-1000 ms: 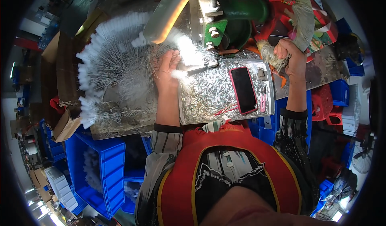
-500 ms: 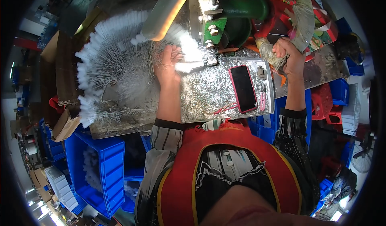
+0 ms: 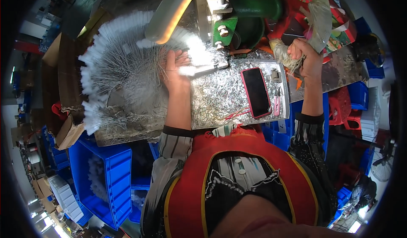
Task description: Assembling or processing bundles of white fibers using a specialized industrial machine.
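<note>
My left hand is beside a large fan-shaped pile of thin wire brushes with white bristle tips. Its fingers are partly uncurled and apart, and I make out nothing gripped in them. Next to its fingers, a bright white brush tip lies at a small metal fixture under the green press. My right hand is closed around the cloth-wrapped end of the press's lever. Glare from the lamp washes out details by the fixture.
A shiny tray strewn with metal clippings holds a red-cased phone and a pink-handled cutter. A smaller brush bundle lies at the table's left. Blue bins stand below, and red stools to the right.
My left hand's fingers have loosened and spread a little, and a white brush tip now shows beside them. My right hand keeps its hold on the lever, nearly still.
</note>
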{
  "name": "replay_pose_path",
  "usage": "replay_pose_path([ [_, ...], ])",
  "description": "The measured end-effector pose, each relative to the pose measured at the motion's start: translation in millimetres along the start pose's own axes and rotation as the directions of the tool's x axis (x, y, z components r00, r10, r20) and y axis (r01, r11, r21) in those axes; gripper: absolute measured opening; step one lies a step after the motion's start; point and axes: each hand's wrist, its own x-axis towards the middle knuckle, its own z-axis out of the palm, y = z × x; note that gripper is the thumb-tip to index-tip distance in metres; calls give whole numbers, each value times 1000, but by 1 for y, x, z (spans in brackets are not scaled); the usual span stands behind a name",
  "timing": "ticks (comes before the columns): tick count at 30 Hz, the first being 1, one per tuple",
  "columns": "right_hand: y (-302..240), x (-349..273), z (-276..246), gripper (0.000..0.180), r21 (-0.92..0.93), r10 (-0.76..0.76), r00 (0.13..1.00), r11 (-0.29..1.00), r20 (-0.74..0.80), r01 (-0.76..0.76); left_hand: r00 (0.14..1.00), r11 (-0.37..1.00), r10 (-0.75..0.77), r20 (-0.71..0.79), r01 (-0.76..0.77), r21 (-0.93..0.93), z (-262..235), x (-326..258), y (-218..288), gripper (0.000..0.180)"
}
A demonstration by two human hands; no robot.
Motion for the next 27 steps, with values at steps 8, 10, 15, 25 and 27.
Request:
replay_pose_path([
  [8,-23,6,-1,32,-80,109,993,991,44,-105,1000,999,-10,16,9,40,3,0,2,31],
  [10,-18,6,-3,31,-68,65,995,996,76,-60,1000,999,-28,10,28,32,5,-1,2,31],
  [15,45,4,-14,20,33,-316,941,949,122,314,999,999,-43,25,42,31,8,-1,5,33],
  [25,-13,4,0,23,38,47,996,998,70,-49,983,999,-40,177,40,4,4,-1,9,49],
  [27,-13,3,0,27,4,56,997,998,49,-56,987,999,-36,159,37,-8,5,0,8,49],
])
